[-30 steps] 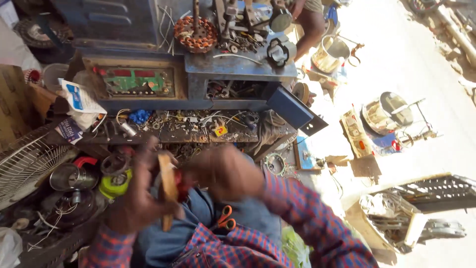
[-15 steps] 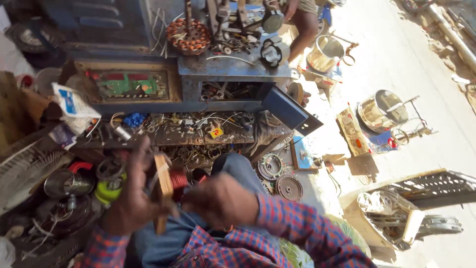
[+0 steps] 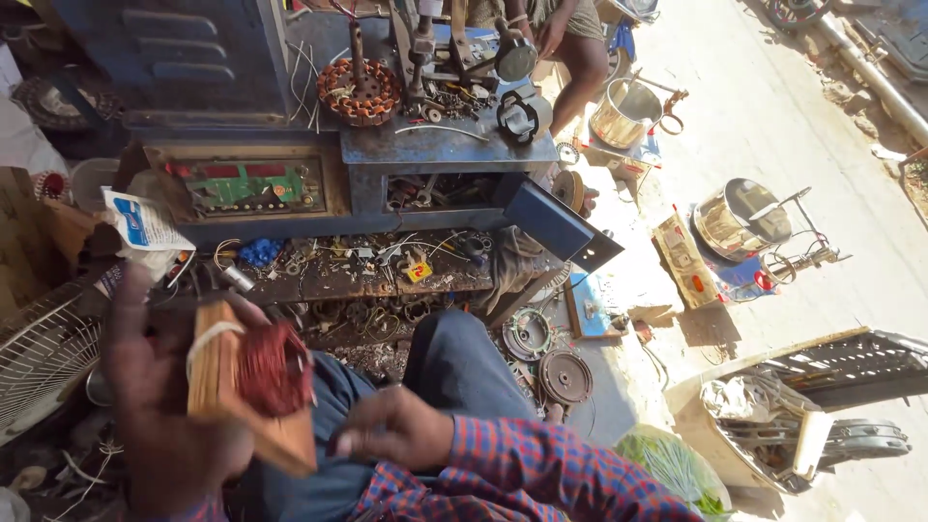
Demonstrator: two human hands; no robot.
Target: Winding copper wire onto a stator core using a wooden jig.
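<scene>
Left fingers (image 3: 135,319): wrapped round wooden winding former (image 3: 227,387), gripping it.
Right fingers (image 3: 362,440): loosely curled, grasping nothing visible.
Former: holding reddish copper coil (image 3: 275,367), raised below blue workbench (image 3: 435,155).

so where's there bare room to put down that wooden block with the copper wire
The left hand holds the wooden block. Bare ground lies in the sunlit stretch between the two steel pots, and right of the blue bench. The lower shelf and the floor by the fan guard are crowded.
</scene>
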